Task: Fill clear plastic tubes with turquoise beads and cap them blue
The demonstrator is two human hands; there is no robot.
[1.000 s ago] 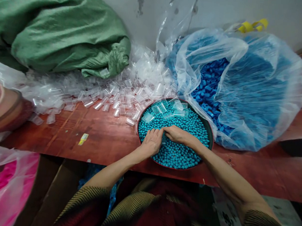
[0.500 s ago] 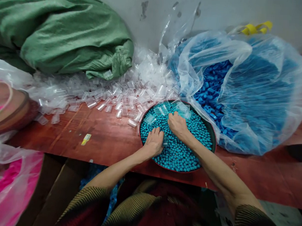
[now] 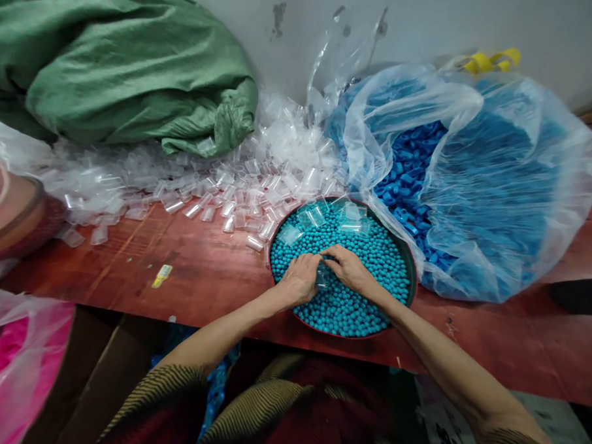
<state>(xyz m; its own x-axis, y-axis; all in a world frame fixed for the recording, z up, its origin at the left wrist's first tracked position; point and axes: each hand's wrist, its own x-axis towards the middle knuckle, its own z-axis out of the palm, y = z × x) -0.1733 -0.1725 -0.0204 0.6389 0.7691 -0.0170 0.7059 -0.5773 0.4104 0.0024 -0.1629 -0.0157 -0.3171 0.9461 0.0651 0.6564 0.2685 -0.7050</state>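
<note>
My left hand [image 3: 301,279] is closed on a small clear plastic case [image 3: 322,279], over the left part of a round basin [image 3: 412,274] filled with turquoise beads [image 3: 351,313]. Fingers bent and pressed together, my right hand [image 3: 349,269] meets the upper end of that case from the right. Whatever its fingertips pinch is hidden. A few more clear cases [image 3: 312,216] lie on top of the beads behind both hands.
Loose clear cases [image 3: 230,209] spread across the red table [image 3: 127,267] at the back. A green sack [image 3: 136,71] rests behind them. To the right, a translucent bag [image 3: 503,192] holds blue plastic parts [image 3: 411,168]. Tan tubs [image 3: 12,216] stand far left.
My right hand has come back from the beads near the far cases to meet my left hand at the clear case. The view has shifted slightly to the right.
</note>
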